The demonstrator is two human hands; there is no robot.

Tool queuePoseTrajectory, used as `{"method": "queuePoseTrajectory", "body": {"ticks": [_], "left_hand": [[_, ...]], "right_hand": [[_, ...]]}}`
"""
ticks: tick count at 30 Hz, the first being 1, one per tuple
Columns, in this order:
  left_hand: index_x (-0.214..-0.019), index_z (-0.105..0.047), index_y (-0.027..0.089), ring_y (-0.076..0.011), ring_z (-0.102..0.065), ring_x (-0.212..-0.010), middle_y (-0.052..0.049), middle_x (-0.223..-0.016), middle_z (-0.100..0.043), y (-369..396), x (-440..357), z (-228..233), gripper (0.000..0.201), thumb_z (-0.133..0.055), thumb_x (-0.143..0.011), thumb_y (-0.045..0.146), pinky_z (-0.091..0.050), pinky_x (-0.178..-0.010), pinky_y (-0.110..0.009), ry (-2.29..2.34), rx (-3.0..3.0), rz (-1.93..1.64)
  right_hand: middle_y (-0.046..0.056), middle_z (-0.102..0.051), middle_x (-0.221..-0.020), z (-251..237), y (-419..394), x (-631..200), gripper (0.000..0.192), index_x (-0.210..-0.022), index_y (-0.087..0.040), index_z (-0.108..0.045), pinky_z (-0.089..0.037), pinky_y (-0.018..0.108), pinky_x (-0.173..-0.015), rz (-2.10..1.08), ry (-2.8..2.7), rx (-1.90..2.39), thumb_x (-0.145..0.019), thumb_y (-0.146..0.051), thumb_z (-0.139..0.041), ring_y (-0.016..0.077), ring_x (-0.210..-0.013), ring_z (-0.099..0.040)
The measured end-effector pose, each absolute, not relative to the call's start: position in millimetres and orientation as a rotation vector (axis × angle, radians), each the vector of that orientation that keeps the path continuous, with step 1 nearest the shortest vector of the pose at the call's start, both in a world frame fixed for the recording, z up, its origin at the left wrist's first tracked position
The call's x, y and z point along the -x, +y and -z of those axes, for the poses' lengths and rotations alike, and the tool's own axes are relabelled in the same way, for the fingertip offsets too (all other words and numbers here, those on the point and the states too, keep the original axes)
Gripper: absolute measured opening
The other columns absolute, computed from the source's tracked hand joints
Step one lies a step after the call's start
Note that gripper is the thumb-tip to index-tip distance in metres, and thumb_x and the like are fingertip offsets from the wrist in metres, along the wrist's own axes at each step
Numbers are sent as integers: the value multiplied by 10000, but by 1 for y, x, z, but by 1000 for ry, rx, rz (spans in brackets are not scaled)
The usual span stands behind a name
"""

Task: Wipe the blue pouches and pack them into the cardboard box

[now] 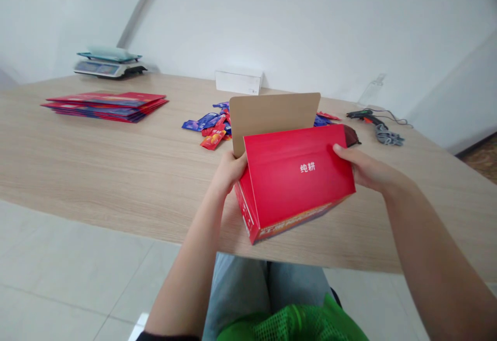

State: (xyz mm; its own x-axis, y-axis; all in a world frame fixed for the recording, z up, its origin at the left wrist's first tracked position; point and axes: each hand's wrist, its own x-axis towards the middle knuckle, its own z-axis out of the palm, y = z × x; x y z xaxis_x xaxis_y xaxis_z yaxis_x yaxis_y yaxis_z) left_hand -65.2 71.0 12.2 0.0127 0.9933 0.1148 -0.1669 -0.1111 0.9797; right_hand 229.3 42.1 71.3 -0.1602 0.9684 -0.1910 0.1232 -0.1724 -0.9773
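A red cardboard box (287, 180) with white characters is held tilted at the table's front edge. Its far flap stands up and shows a plain brown inner face. My left hand (232, 169) grips the left end, thumb at the top corner, with the other fingers mostly hidden. At the right end, my right hand (359, 165) holds the box with its thumb on the red face. Behind the box lies a pile of small red and purple packets (213, 126), partly covered by it. What is inside the box cannot be seen.
Flattened red and purple boxes (104, 105) are stacked at the left on the wooden table (128, 175). Behind them stands a weighing scale (108, 67). A white box (238, 81) sits by the wall. A black corded tool (367, 117) and grey gloves (388, 136) lie at the right.
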Motion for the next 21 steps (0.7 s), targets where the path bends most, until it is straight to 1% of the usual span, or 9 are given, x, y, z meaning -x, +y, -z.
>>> {"method": "queuePoseTrajectory", "body": {"ticks": [3, 5, 7, 10, 13, 15, 16, 18, 21], "left_hand": [[-1059, -737, 174, -336, -677, -1060, -80, -965, -775, 72, 66, -12, 518, -714, -730, 575, -538, -915, -441, 977, -1132, -1365], [-1090, -728, 174, -338, -673, -1094, -97, -1001, -769, 71, 70, -17, 604, -558, -805, 679, -543, -916, -446, 905, -1109, -1370], [-1090, -727, 176, -340, -657, -1142, -109, -1035, -760, 67, 76, -27, 695, -426, -841, 750, -542, -927, -450, 787, -1115, -1368], [-1074, -732, 187, -337, -614, -1221, -101, -1068, -751, 60, 86, -44, 722, -393, -854, 785, -528, -965, -447, 662, -1184, -1365], [-1096, -721, 172, -342, -592, -1248, -98, -1093, -743, 58, 88, -57, 620, -495, -872, 704, -516, -988, -434, 671, -1276, -1392], [-1116, -708, 169, -334, -584, -1256, -90, -1130, -732, 60, 85, -63, 529, -581, -871, 620, -511, -996, -418, 685, -1309, -1449], [-1114, -705, 171, -329, -578, -1262, -82, -1144, -727, 62, 83, -65, 501, -601, -870, 596, -511, -997, -413, 690, -1317, -1480], [-1068, -716, 177, -322, -573, -1264, -67, -1127, -729, 64, 81, -70, 482, -591, -874, 600, -514, -990, -413, 696, -1325, -1495], [-891, -748, 171, -329, -617, -1192, -81, -1015, -743, 57, 80, -77, 535, -499, -902, 645, -521, -968, -432, 686, -1383, -1367]], "right_hand": [[125, -744, -1118, -63, 52, -223, 496, -1130, -222, -707, -633, 443, -757, -1301, -1404, 1430, -760, -544, -783, 298, -885, -739], [117, -748, -1049, -56, 55, -219, 466, -1075, -217, -718, -622, 469, -750, -1018, -1553, 1505, -767, -562, -768, 301, -868, -727], [126, -730, -1017, -49, 57, -217, 509, -1078, -200, -705, -601, 495, -774, -622, -1680, 1575, -748, -582, -769, 307, -886, -700], [140, -670, -1096, -39, 60, -215, 603, -1176, -179, -636, -573, 488, -808, -210, -1755, 1547, -722, -547, -786, 287, -927, -656], [106, -667, -1031, -33, 62, -213, 324, -999, -206, -690, -541, 490, -866, -150, -1944, 1458, -816, -473, -699, 271, -938, -640], [97, -670, -1020, -33, 62, -209, 219, -949, -235, -736, -487, 540, -954, -151, -2026, 1438, -860, -414, -647, 290, -996, -627], [99, -665, -1068, -33, 61, -206, 213, -994, -253, -754, -455, 563, -993, -142, -2046, 1427, -875, -370, -622, 302, -1042, -615], [103, -635, -1194, -35, 58, -197, 316, -1130, -282, -753, -409, 579, -1050, -120, -2152, 1365, -911, -261, -526, 311, -1142, -579], [103, -622, -1278, -39, 49, -184, 425, -1207, -262, -733, -411, 533, -1088, -125, -2306, 1258, -939, -182, -413, 288, -1221, -554]]}}
